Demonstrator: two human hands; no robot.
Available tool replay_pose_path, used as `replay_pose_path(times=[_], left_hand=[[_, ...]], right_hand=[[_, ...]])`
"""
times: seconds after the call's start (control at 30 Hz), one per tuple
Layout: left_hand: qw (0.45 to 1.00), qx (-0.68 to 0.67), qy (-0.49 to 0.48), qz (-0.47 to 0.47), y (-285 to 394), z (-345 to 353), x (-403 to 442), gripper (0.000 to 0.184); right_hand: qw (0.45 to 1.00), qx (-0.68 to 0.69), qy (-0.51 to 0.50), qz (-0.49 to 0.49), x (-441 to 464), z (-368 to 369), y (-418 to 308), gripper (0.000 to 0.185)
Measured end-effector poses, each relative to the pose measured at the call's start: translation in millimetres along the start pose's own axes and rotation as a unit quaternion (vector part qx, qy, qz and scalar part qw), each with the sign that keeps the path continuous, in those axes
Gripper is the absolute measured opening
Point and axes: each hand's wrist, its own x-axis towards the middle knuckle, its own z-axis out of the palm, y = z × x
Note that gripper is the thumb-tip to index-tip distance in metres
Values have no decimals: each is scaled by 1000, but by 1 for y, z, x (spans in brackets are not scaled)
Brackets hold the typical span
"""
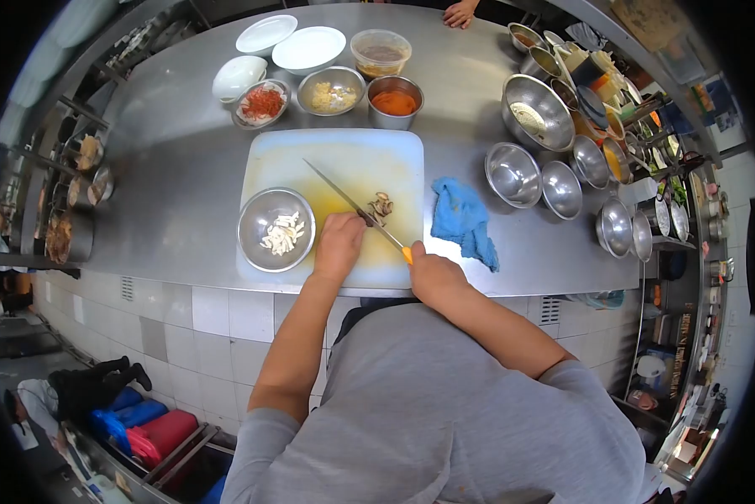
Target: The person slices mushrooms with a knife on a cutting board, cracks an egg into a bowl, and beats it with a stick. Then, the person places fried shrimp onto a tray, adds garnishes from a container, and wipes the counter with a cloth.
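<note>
My right hand (pixel 438 277) is closed around the yellow handle of a kitchen knife (pixel 335 185), whose long blade slants up and left across the white cutting board (pixel 268 160). Just left of the blade, my left hand (pixel 339 245) rests on the board, fingers curled against a small dark piece mostly hidden under the fingertips. Brown sliced pieces (pixel 381 207), perhaps mushroom, lie in a small heap to the right of the blade. Beside my left hand, a steel bowl (pixel 249 220) with white slices (pixel 283 233) sits on the board's left side.
A blue cloth (pixel 463 220) lies right of the board. Behind the board stand a bowl of red shreds (pixel 261 102), a bowl of chopped yellowish food (pixel 332 96), an orange-filled pot (pixel 394 102) and white plates (pixel 308 49). Several steel bowls (pixel 513 175) line the right. Another person's hand (pixel 460 13) rests at the far edge.
</note>
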Motion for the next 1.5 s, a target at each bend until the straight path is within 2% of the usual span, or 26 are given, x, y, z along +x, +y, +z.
replay_pose_path(times=[0.1,0.23,0.3,0.33,0.4,0.53,0.63,0.7,0.73,0.8,0.83,0.9,0.93,1.0,1.03,1.1,1.23,1.33,1.4,1.43,1.5], left_hand=[[999,18,-26,-27,0,-1,1,11],[999,4,-12,-30,2,1,1,11],[995,-25,4,-93,5,0,1,12],[996,-26,3,-89,8,-1,2,12],[999,-1,52,-1,11,-1,6,15],[1000,6,-4,-4,9,-4,3,16],[998,19,-54,-3,18,-13,3,15],[1000,5,-2,-21,38,-26,6,19],[1000,2,-5,-17,52,-35,12,19],[1000,10,-2,1,80,-49,20,20],[1000,10,-5,4,85,-49,20,20],[985,122,-102,62,91,-47,22,30],[985,123,-104,65,90,-46,22,30],[968,155,-186,71,86,-44,23,48],[967,154,-190,74,85,-44,25,48],[942,144,-295,70,83,-41,37,57],[928,152,-333,75,76,-29,61,60],[931,94,-351,44,76,-31,77,62],[969,-19,-247,-23,78,-38,88,45],[969,-17,-246,-21,80,-42,91,45],[997,-42,-52,-35,82,-54,90,35]], right_hand=[[1000,-10,13,-9,-4,0,-3,28],[1000,7,6,10,11,13,5,31],[999,33,11,-19,12,9,11,33],[999,36,15,-17,12,9,15,33],[998,46,14,-46,14,5,21,31],[996,55,23,-67,2,-9,20,32],[992,99,56,-61,-14,-10,23,29],[978,119,139,-97,-19,-2,30,34],[978,121,142,-92,-21,0,31,34],[955,121,240,-125,-27,9,31,48],[954,125,242,-123,-27,12,31,48],[960,99,230,-122,-25,17,33,58],[960,102,233,-120,-25,20,35,58],[955,67,256,-132,-26,25,39,53],[955,72,256,-129,-28,27,42,53],[951,67,263,-147,-30,28,45,50],[940,70,288,-170,-33,30,48,48],[943,94,276,-163,-40,26,49,47],[942,138,256,-170,-47,19,48,48],[941,139,258,-171,-51,16,49,48],[935,155,266,-176,-56,13,51,51]])
